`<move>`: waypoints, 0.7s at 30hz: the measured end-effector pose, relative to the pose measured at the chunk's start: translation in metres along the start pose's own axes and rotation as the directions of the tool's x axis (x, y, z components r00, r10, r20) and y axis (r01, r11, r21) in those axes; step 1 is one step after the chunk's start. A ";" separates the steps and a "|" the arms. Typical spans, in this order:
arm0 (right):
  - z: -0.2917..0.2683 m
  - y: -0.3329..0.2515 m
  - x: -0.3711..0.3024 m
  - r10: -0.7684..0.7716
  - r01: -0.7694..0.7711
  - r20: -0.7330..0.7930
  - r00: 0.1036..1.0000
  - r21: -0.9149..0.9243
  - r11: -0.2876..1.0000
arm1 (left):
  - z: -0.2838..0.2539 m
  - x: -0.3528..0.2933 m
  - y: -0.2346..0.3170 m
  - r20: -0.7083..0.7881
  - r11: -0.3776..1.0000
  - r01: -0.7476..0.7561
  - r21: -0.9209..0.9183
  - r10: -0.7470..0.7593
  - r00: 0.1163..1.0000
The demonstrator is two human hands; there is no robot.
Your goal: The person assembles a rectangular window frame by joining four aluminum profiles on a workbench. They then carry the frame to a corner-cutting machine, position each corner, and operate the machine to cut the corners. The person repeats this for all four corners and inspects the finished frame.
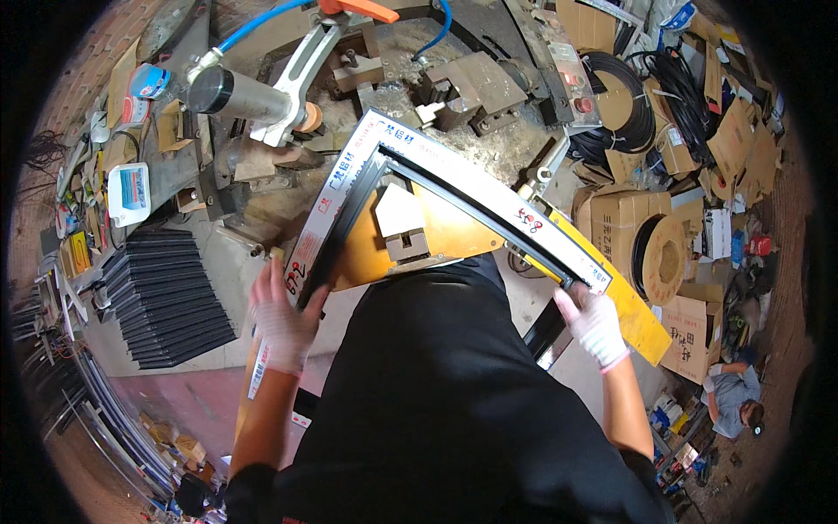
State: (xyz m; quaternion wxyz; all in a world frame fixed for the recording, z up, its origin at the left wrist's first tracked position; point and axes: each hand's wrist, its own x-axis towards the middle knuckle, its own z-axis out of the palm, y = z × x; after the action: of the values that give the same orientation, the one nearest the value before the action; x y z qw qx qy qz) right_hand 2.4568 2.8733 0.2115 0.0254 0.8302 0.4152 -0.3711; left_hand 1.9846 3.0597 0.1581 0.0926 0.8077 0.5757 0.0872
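Observation:
An L-shaped corner of aluminium window-frame profile (515,212), black inside with printed white film outside, lies over the machine in front of me. Its corner points away. My left hand (285,319), in a pale glove with bare fingertips, is closed around the end of the left leg. My right hand (594,323), gloved the same way, grips the end of the right leg. Between the legs are an orange-yellow plate (353,253) and a pale pointed block (401,210) above a metal block (408,245). Part of each palm is hidden.
A clamp cylinder (249,98) with an orange handle stands behind the frame. Several black profiles (166,297) are stacked at left. A yellow rail (640,321) runs under the right leg. Cartons (620,223) and coiled black strips (642,113) crowd the right; a person (736,397) is lower right.

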 end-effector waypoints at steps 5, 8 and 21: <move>0.005 -0.158 0.112 -0.612 0.560 -0.409 0.677 -0.253 0.789 | 0.039 0.134 0.072 0.150 0.996 0.081 -0.031 -0.076 0.986; 0.017 -0.227 0.161 -0.601 0.503 -0.397 0.694 -0.330 0.799 | 0.052 0.173 0.094 0.180 0.979 0.189 -0.072 -0.173 0.968; 0.039 -0.252 0.209 -0.464 0.427 -0.187 0.866 -0.208 0.880 | 0.063 0.190 0.085 0.326 0.966 0.239 -0.104 -0.193 0.925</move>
State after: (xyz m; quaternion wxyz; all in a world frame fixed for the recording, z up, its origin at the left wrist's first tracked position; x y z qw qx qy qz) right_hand 2.3345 3.1648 0.1168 -0.0434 0.7444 0.6242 -0.2332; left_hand 2.1393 3.2087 0.1252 0.2491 0.7341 0.6316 -0.0122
